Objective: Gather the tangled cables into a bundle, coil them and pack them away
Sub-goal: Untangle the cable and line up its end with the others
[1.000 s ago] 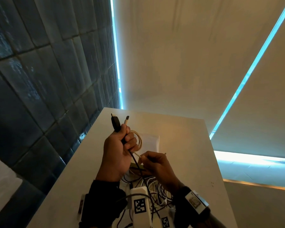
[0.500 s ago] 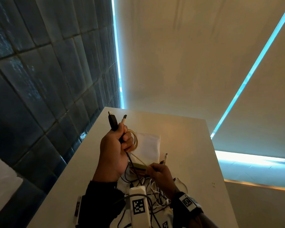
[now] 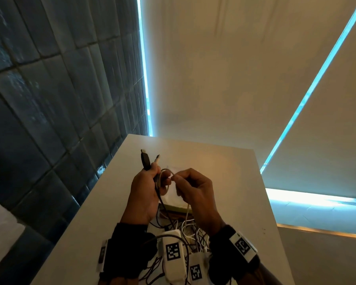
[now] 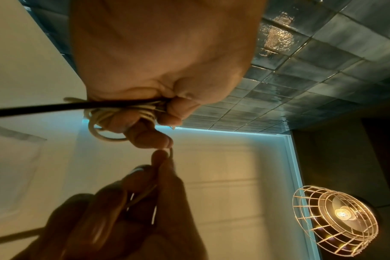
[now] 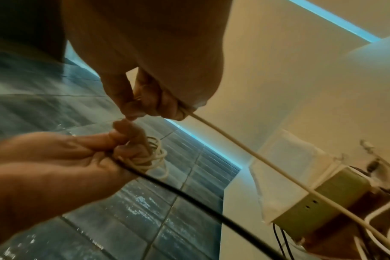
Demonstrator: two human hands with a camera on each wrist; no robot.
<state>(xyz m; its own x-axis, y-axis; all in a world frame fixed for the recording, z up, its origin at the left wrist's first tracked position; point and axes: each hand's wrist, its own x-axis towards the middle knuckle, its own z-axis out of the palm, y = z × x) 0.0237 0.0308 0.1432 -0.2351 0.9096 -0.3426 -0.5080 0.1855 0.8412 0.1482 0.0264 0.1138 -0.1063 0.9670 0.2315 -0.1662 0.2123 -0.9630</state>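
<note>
My left hand (image 3: 152, 182) is raised over the white table (image 3: 230, 182) and grips a black cable (image 5: 189, 198) and a small coil of cream cable (image 5: 154, 158). Two plugs, the black plug (image 3: 145, 161) and a cream one (image 3: 156, 158), stick up above its fist. My right hand (image 3: 185, 182) pinches the free run of the cream cable (image 5: 245, 149) right beside the left thumb; that run slopes down to the tangled pile of black and white cables (image 3: 189, 229) under my wrists. In the left wrist view the coil (image 4: 105, 123) hangs round my fingers.
A pale green box (image 5: 318, 198) and a white pouch (image 5: 285, 158) lie on the table behind the tangle. A dark tiled wall (image 3: 49, 99) runs along the table's left edge. A caged lamp (image 4: 336, 218) hangs overhead. Blinds (image 3: 234, 68) stand behind the table.
My right hand rose from the tangle up to the left hand, bringing the cream cable with it. The left hand stayed raised, still gripping the plugs and coil.
</note>
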